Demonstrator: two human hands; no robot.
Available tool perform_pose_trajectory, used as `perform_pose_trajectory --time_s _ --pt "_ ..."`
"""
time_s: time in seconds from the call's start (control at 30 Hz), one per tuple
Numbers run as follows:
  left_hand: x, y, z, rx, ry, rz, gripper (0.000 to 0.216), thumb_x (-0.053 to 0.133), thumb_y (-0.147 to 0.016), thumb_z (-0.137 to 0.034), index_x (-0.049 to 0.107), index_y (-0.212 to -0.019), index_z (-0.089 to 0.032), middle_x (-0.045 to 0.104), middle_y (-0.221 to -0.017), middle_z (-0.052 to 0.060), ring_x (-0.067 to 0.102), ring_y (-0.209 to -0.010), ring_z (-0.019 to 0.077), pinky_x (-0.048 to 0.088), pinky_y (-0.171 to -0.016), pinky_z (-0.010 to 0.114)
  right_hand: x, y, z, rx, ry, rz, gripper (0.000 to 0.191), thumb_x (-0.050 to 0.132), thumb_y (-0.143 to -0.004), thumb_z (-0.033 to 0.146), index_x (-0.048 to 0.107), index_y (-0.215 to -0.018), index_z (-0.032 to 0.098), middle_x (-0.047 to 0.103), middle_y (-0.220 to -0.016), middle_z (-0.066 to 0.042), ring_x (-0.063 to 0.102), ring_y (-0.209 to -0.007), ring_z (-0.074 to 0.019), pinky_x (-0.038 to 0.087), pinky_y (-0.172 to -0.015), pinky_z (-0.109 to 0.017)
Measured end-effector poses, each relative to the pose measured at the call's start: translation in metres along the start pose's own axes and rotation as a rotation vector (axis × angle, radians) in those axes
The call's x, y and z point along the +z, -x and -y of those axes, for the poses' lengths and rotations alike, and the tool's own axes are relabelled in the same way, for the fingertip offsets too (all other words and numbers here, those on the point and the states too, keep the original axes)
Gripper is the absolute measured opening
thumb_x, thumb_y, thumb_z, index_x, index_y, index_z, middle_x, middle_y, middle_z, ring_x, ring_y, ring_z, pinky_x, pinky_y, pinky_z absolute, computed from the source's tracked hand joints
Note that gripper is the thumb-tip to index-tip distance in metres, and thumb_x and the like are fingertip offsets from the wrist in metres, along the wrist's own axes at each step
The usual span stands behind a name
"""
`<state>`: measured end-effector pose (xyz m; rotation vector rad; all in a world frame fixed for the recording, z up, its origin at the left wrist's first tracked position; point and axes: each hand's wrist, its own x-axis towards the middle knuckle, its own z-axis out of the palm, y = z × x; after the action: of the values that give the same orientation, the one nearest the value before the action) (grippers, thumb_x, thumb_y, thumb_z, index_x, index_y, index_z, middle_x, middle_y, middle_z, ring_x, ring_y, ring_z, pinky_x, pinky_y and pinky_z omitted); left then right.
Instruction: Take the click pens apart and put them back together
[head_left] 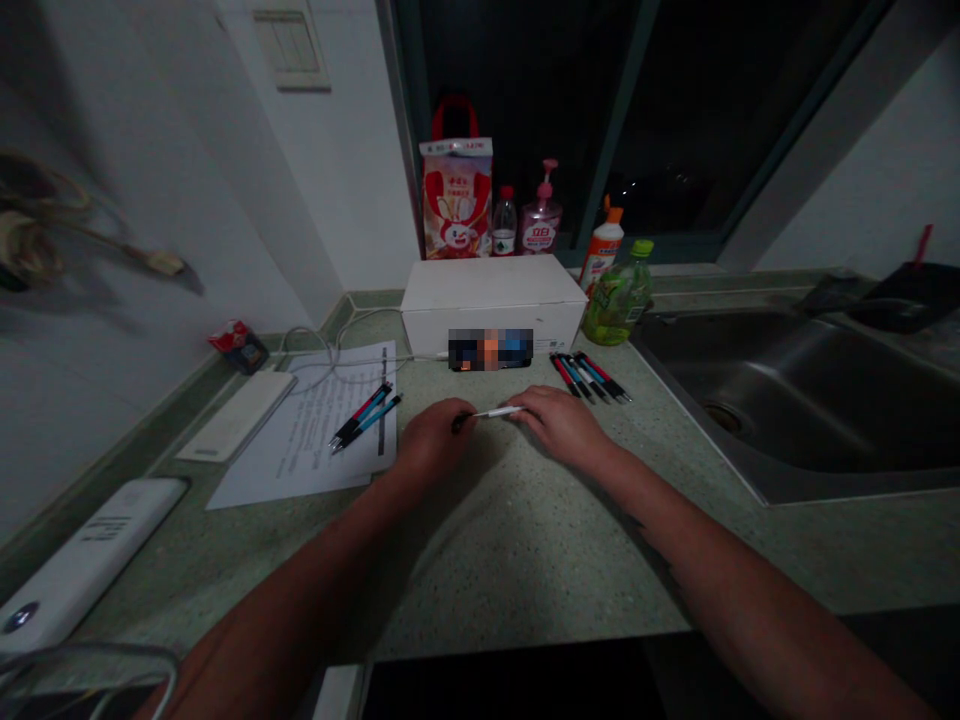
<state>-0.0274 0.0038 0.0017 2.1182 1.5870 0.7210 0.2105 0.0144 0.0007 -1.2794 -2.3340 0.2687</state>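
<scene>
The speckled green countertop (517,560) is viewed closely from a head-worn camera, directed forward and downward. The window (532,75) is faced beyond, farther off.

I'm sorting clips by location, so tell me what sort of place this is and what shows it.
Most likely a kitchen: a metal sink is set into the speckled green counter, and a pink pump bottle stands before the dark window.

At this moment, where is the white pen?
In the head view, the white pen is held between the left hand and right hand, near the centre, below the phone.
</scene>
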Motion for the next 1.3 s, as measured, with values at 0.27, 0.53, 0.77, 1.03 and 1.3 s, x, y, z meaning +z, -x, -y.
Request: perform_pose_trajectory --time_s 0.27,0.53,0.77,1.03,1.3 --pt "-0.010 -0.003 0.000 -0.077 -0.043 -0.110 0.016 0.059 -0.095 -0.025 0.075 -0.097 -0.024 0.079 -0.096 0.006 0.070 -0.087 0.0254 0.051 -0.078 0.036 -0.006 -0.004 -0.006 0.406 0.069 -0.106 0.029 0.049 -0.108 0.028 0.072 -0.124 0.021 0.080 -0.107 -0.010 0.074 -0.095 -0.0269 0.051 -0.077 -0.033" --pt "0.009 0.006 -0.007 0.185 -0.110 0.145 0.014 0.063 -0.092 -0.020 0.077 -0.096 -0.021 0.077 -0.098 0.010 0.069 -0.096 0.0278 0.051 -0.092 0.043 0.003 -0.001 -0.005 0.140 0.060 -0.103 0.022 0.058 -0.106 0.030 0.076 -0.117 0.022 0.079 -0.113 -0.009 0.072 -0.101 -0.0250 0.051 -0.086 -0.034" --pt "0.013 0.003 -0.004 -0.088 0.307 0.044 0.039 0.071 -0.089 -0.025 0.065 -0.127 -0.020 0.077 -0.100 0.005 0.071 -0.085 0.0200 0.055 -0.081 0.035 0.004 -0.004 0.006 -0.196 0.242 -0.178 0.016 0.068 -0.101 0.024 0.079 -0.111 0.023 0.074 -0.107 -0.010 0.064 -0.102 -0.0259 0.048 -0.091 -0.039" --pt "0.009 -0.001 -0.007 -0.158 0.413 0.100 0.017 0.064 -0.089 -0.020 0.076 -0.101 -0.021 0.081 -0.094 0.004 0.074 -0.088 0.0201 0.055 -0.082 0.031 0.002 -0.003 0.014 -0.263 0.294 -0.227 0.018 0.065 -0.102 0.021 0.079 -0.113 0.024 0.073 -0.110 -0.009 0.062 -0.104 -0.0256 0.047 -0.093 -0.039" --pt "0.009 -0.005 0.003 -0.004 -0.024 0.073 0.019 0.063 -0.097 -0.023 0.081 -0.102 -0.020 0.079 -0.103 0.008 0.071 -0.102 0.0264 0.052 -0.092 0.038 0.010 -0.004 -0.004 0.052 0.094 -0.137 0.022 0.063 -0.104 0.028 0.080 -0.116 0.022 0.071 -0.103 -0.009 0.066 -0.099 -0.0237 0.050 -0.087 -0.035"
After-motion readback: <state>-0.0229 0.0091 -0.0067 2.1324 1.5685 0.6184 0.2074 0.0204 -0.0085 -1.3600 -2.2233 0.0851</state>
